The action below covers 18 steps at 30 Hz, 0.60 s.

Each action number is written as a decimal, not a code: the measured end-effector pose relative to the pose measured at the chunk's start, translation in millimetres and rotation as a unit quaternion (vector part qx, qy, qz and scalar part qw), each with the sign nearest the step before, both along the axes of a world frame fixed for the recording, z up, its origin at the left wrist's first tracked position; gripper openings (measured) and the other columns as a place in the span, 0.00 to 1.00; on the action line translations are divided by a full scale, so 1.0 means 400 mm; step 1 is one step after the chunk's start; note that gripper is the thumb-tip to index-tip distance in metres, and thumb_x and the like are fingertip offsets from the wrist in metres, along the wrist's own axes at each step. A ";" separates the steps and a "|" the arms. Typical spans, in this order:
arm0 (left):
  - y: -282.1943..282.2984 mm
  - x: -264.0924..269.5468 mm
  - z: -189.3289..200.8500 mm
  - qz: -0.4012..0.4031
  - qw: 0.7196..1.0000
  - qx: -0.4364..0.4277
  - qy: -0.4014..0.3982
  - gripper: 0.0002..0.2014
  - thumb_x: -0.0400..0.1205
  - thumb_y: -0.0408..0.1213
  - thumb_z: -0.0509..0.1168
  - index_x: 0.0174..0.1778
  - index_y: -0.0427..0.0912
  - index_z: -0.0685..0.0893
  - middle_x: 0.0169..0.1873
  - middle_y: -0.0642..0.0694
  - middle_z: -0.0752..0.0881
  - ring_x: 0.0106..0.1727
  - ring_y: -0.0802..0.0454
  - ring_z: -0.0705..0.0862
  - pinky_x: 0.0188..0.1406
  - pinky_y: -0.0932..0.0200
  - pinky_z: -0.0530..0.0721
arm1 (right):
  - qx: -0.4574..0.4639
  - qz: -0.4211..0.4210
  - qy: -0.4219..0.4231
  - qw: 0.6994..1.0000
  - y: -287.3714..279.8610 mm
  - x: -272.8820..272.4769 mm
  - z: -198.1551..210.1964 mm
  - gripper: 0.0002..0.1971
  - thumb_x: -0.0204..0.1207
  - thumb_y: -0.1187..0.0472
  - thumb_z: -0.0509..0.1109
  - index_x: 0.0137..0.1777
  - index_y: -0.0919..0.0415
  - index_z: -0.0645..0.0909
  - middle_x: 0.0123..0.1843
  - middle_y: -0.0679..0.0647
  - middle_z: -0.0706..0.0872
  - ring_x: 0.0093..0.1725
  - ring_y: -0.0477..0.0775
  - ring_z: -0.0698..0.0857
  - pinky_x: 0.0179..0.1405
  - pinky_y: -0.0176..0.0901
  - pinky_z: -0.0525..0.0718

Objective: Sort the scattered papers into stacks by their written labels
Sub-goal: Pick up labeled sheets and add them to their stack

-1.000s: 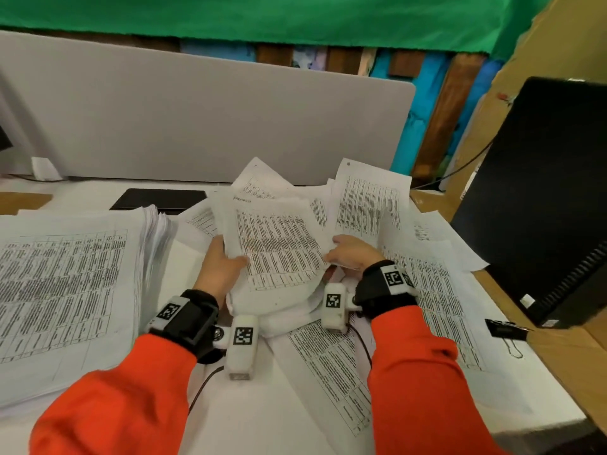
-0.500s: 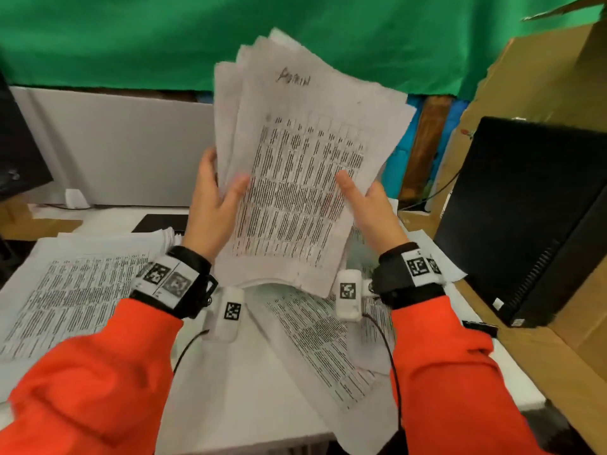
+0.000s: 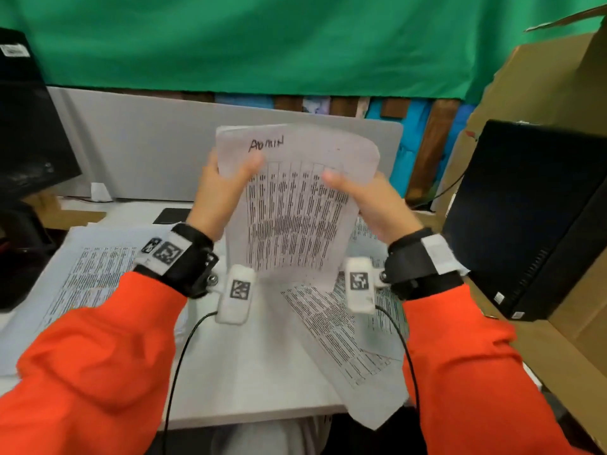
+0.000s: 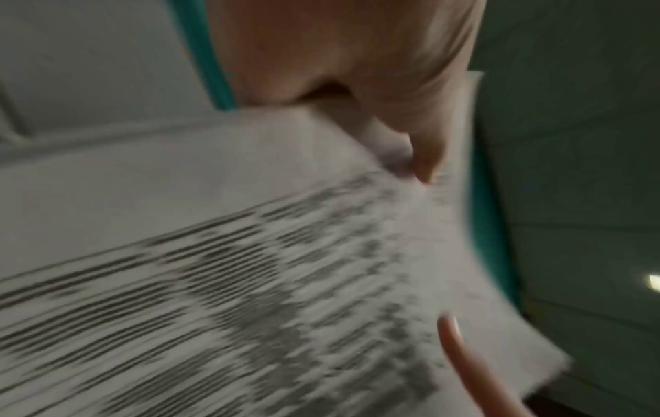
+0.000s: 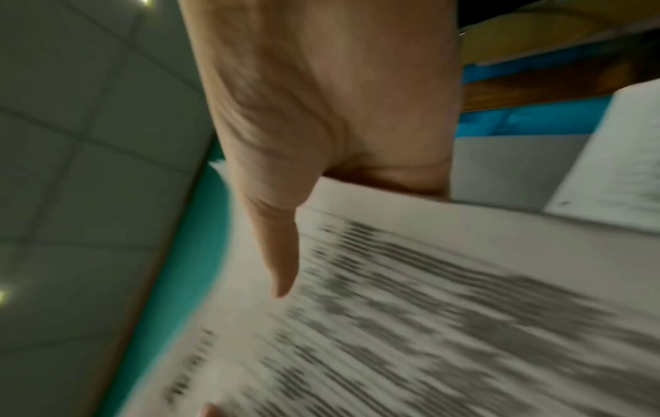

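Both hands hold a bundle of printed papers [image 3: 292, 205] upright above the desk; the top sheet carries a handwritten label that looks like "ADMIN" [image 3: 265, 144]. My left hand [image 3: 223, 192] grips the bundle's left edge, thumb on the front. My right hand [image 3: 358, 198] grips the right edge, thumb across the print. The left wrist view shows the bundle [image 4: 250, 268] blurred under the left thumb. The right wrist view shows the same bundle [image 5: 428, 324] under the right thumb. A tall stack of papers [image 3: 85, 277] lies on the desk at left. Loose sheets [image 3: 341, 330] lie scattered below the bundle.
A grey divider panel [image 3: 157, 149] closes the back of the white desk [image 3: 249, 366]. A black computer tower [image 3: 532, 218] stands at right against cardboard [image 3: 538, 87]. A dark monitor [image 3: 23, 126] stands at far left. A black flat object [image 3: 170, 215] lies near the divider.
The bundle was lifted off the scattered pile a second ago and held fanned high. Now it is squared into a tighter bundle and held lower, with both thumbs further up the front.
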<state>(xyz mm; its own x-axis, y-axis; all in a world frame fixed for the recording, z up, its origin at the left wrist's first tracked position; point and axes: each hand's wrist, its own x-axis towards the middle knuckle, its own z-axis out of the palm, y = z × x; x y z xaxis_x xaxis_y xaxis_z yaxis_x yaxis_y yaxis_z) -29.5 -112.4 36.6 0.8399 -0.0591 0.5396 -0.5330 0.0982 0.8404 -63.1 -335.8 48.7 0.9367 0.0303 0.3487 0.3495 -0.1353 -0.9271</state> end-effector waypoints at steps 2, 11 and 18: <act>0.024 0.004 -0.072 -0.103 0.976 0.145 0.128 0.29 0.73 0.58 0.72 0.70 0.57 0.78 0.68 0.53 0.83 0.68 0.55 0.81 0.73 0.43 0.74 | -0.047 -0.014 0.083 0.995 -0.006 0.005 -0.085 0.50 0.56 0.34 0.84 0.79 0.53 0.73 0.74 0.50 0.82 0.74 0.54 0.80 0.76 0.58 0.76; 0.012 -0.025 -0.086 -0.010 0.988 0.074 0.138 0.14 0.76 0.43 0.71 0.57 0.48 0.83 0.56 0.50 0.87 0.61 0.51 0.84 0.66 0.51 0.78 | 0.047 -0.108 0.047 0.992 0.033 -0.004 -0.104 0.48 0.54 0.42 0.88 0.74 0.59 0.76 0.67 0.53 0.86 0.68 0.53 0.84 0.75 0.58 0.77; 0.045 -0.047 -0.210 0.033 0.972 0.060 0.223 0.17 0.78 0.41 0.71 0.62 0.46 0.78 0.55 0.53 0.85 0.59 0.55 0.84 0.56 0.63 0.81 | 0.064 -0.063 0.180 0.980 0.067 -0.030 -0.254 0.35 0.54 0.50 0.89 0.63 0.59 0.84 0.57 0.54 0.92 0.58 0.55 0.91 0.68 0.63 0.83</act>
<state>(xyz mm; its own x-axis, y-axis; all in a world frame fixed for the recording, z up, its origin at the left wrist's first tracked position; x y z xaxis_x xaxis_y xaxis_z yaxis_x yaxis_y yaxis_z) -48.5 -94.4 -47.6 0.9929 -0.0361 0.1133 -0.1146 -0.0364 0.9927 -75.0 -309.1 -52.7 0.9932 -0.1155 -0.0113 -0.0149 -0.0304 -0.9994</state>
